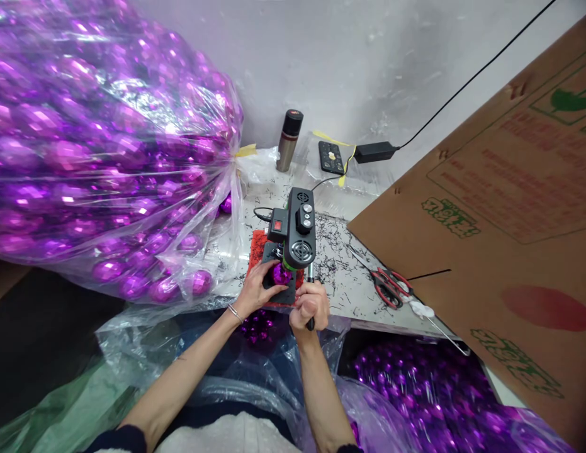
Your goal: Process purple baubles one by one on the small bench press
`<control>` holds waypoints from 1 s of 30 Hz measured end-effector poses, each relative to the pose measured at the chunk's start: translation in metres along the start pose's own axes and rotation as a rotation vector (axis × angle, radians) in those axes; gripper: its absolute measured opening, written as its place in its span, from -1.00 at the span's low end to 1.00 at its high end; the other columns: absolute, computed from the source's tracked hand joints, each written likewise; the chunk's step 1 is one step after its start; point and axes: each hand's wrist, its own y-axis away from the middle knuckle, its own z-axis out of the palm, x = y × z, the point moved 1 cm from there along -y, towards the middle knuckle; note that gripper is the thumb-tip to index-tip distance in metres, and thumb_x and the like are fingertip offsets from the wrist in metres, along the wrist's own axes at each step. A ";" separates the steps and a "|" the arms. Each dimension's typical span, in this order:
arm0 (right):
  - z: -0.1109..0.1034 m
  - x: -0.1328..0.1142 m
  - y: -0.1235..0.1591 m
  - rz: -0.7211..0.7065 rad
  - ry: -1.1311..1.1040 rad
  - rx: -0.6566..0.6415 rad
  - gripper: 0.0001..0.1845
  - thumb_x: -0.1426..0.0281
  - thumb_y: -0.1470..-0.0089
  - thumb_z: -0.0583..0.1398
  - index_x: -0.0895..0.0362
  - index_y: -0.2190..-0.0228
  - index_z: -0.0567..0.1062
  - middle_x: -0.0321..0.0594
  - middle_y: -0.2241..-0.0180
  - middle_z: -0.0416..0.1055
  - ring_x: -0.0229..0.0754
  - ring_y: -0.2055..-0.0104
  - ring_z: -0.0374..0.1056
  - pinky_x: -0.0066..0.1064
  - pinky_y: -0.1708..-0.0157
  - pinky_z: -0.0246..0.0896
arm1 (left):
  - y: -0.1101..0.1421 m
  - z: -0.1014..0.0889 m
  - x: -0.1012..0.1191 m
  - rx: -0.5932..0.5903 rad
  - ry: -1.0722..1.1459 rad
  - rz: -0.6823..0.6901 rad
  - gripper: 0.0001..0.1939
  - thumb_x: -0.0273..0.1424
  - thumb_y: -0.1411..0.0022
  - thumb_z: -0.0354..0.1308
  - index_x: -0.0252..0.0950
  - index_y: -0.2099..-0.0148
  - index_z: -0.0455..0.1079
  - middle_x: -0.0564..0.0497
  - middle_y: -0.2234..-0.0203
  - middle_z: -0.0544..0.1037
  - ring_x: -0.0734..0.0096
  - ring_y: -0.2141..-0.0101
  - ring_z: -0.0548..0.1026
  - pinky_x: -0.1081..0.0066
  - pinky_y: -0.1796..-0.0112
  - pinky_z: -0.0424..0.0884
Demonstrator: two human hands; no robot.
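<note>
At far left a big clear bag (108, 138) bulges with shiny, faceted purple baubles, its gathered neck pointing toward the bench (337, 302) with a yellow strip (245, 150) beside it. Below the bag, green plastic sheeting (61, 409) fills the lower corner.

Next comes the left hand (257, 289), a bracelet (235, 313) around its wrist. Its grip is narrow: thumb and fingers close around the sides of a single purple ball (281, 274), which sits directly under the lower end of a black machine (302, 226), above a red mat (259, 242). Whether ball and machine touch, I cannot tell. A small switch box (277, 224) with a red rocker is fixed to the machine's left side, and behind it a dark-capped flask (287, 139) stands on the bench near the wall.

Just right of the ball, the right hand (311, 306) wraps its grip around a lever (311, 324) – the black end pokes out below the fist. Nearer the body, more purple baubles show in clear plastic.

Beyond the machine a patterned black phone (331, 156) lies beside a black power adapter (375, 151). Dark snippets litter the bench rightward, up to red-and-black-handled scissors (389, 286). Below these, another bag (429, 390) shows dense purple – and at far right a large printed cardboard box (500, 251) leans in.
</note>
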 end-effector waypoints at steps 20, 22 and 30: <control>-0.007 -0.013 -0.021 0.141 0.025 -0.029 -0.56 0.45 -0.42 -0.01 0.05 0.54 0.27 -0.35 0.52 0.31 -0.29 0.47 0.33 -0.38 0.43 0.21 | -0.005 0.001 0.008 -0.010 0.103 -0.022 -0.36 -0.18 -0.17 0.51 -0.18 -0.24 0.46 -0.17 -0.09 0.65 -0.03 -0.12 0.61 -0.01 -0.17 0.51; -0.009 -0.023 -0.037 0.202 0.009 -0.013 -0.56 0.45 -0.41 0.02 0.05 0.55 0.29 -0.37 0.56 0.27 -0.27 0.47 0.34 -0.37 0.42 0.21 | 0.001 -0.006 0.013 -0.028 0.108 -0.003 -0.38 -0.20 -0.19 0.49 -0.20 -0.24 0.44 -0.19 -0.09 0.64 -0.01 -0.12 0.61 0.00 -0.17 0.52; -0.007 -0.029 -0.042 0.169 -0.009 -0.031 -0.56 0.45 -0.42 0.03 0.06 0.55 0.31 -0.37 0.58 0.27 -0.25 0.44 0.38 -0.37 0.41 0.21 | -0.019 -0.094 0.006 -0.072 -0.196 -0.038 -0.63 -0.14 -0.44 0.14 -0.25 -0.10 0.55 -0.23 -0.14 0.62 -0.09 -0.20 0.55 -0.09 -0.32 0.38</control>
